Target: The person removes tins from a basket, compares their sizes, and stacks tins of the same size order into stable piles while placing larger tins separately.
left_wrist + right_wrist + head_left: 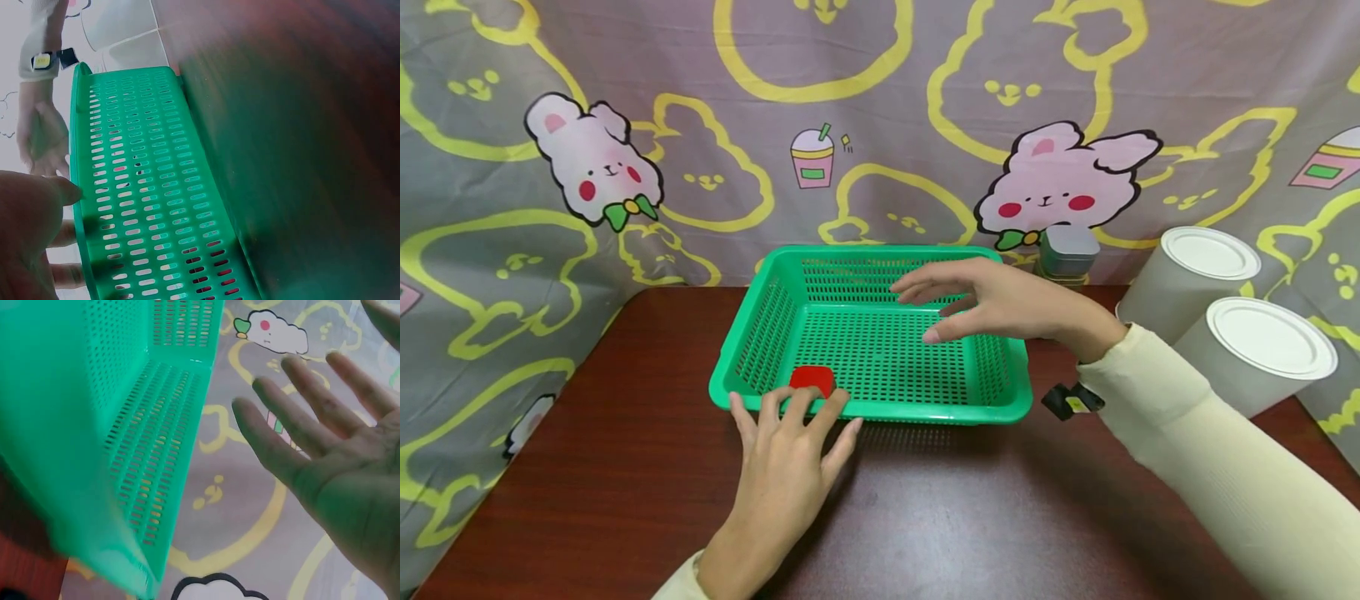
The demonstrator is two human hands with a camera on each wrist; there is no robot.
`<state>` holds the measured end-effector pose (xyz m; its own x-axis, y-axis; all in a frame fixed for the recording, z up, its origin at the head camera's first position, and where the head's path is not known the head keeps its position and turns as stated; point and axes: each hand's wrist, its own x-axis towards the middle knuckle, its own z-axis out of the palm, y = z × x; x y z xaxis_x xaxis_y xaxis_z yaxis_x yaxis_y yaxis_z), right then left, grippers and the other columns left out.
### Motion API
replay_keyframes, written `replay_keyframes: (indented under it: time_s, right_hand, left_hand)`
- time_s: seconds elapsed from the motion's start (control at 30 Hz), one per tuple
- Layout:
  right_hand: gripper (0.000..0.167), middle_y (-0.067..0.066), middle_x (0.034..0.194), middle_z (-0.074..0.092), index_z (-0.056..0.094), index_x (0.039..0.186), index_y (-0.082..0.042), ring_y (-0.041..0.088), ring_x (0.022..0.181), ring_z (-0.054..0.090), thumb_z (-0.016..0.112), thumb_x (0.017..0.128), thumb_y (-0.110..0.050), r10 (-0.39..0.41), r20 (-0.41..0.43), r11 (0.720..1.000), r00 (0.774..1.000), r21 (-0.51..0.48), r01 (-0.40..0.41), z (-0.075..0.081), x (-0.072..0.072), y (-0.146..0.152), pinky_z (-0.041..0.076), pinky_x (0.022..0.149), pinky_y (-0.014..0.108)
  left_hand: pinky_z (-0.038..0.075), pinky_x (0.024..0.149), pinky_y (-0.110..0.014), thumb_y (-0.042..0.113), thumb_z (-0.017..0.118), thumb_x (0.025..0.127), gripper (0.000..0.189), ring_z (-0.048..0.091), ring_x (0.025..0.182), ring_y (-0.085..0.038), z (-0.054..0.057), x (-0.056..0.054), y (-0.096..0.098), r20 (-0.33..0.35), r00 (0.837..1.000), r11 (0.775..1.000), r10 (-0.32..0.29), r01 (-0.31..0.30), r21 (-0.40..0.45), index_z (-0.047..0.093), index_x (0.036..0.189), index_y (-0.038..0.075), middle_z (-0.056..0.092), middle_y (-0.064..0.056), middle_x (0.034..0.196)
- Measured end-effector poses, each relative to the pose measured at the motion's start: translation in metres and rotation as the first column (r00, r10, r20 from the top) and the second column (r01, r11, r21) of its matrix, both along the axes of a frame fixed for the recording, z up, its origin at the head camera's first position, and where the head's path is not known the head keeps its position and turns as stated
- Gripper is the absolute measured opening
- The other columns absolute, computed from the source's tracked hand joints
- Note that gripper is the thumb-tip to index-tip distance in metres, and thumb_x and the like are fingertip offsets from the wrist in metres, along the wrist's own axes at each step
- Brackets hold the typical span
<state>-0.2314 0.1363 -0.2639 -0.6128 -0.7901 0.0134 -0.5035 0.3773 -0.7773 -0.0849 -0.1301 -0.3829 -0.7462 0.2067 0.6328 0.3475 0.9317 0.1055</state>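
A green plastic basket [880, 410] with slotted walls stands on the dark red-brown table. My left hand [786, 467] holds its near rim toward the left corner, fingers over the top edge and thumb on the outer side. In the left wrist view the thumb [65, 189] laps the rim, with other fingers behind it. Inside the basket, just beyond those fingertips, lies a small red block-like object [812, 379], partly covered by them. Over the basket's right half hovers my right hand [1000, 296], holding nothing. Its spread fingers [284, 428] show in the right wrist view.
Two pale canisters with white lids [1272, 337] stand on the right. A small grey tin [1069, 250] sits on a stack behind the basket's right corner. A patterned curtain [880, 125] closes off the back and sides of the table [625, 433].
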Motion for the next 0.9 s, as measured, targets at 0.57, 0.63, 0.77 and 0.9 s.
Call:
replay_keyframes:
  time_s: [0.57, 0.63, 0.77, 0.9]
  right_hand:
    - [0.053, 0.010, 0.152, 0.058, 0.059, 0.147, -0.008, 0.026, 0.137, 0.060, 0.072, 0.095, -0.008, 0.261, 0.326, 0.962, 0.909, -0.163, -0.218, -0.013, -0.061, -0.066, 0.055, 0.107, 0.046]
    - [0.052, 0.009, 0.151, 0.059, 0.060, 0.146, -0.009, 0.026, 0.137, 0.059, 0.072, 0.095, -0.008, 0.271, 0.349, 0.960, 0.897, -0.169, -0.224, -0.019, -0.066, -0.073, 0.054, 0.108, 0.048]
    - [0.052, 0.007, 0.149, 0.061, 0.061, 0.145, -0.010, 0.025, 0.137, 0.059, 0.072, 0.094, -0.011, 0.273, 0.389, 0.961, 0.880, -0.162, -0.226, -0.029, -0.073, -0.084, 0.053, 0.110, 0.050]
    - [0.052, 0.007, 0.148, 0.062, 0.060, 0.145, -0.010, 0.025, 0.137, 0.059, 0.072, 0.095, -0.011, 0.268, 0.420, 0.963, 0.867, -0.136, -0.232, -0.041, -0.080, -0.093, 0.052, 0.112, 0.050]
  left_hand:
    - [0.030, 0.095, -0.093, 0.037, 0.085, 0.087, 0.036, 0.062, 0.107, -0.045, 0.000, -0.001, 0.001, 0.008, 1.000, 1.000, 0.000, 0.000, -0.010, 0.078, 0.116, 0.017, 0.073, -0.012, 0.106]
    - [0.030, 0.095, -0.093, 0.037, 0.085, 0.088, 0.036, 0.061, 0.107, -0.045, 0.000, -0.001, 0.001, 0.007, 1.000, 1.000, -0.001, 0.001, -0.012, 0.078, 0.116, 0.017, 0.073, -0.012, 0.106]
    - [0.030, 0.095, -0.093, 0.037, 0.084, 0.088, 0.036, 0.061, 0.108, -0.044, 0.000, -0.002, 0.001, 0.010, 1.000, 1.000, 0.000, 0.001, -0.011, 0.078, 0.117, 0.017, 0.073, -0.012, 0.105]
    - [0.029, 0.096, -0.093, 0.036, 0.085, 0.087, 0.036, 0.061, 0.108, -0.044, 0.000, -0.002, 0.000, 0.014, 1.000, 1.000, -0.001, 0.001, -0.007, 0.078, 0.117, 0.017, 0.073, -0.012, 0.105]
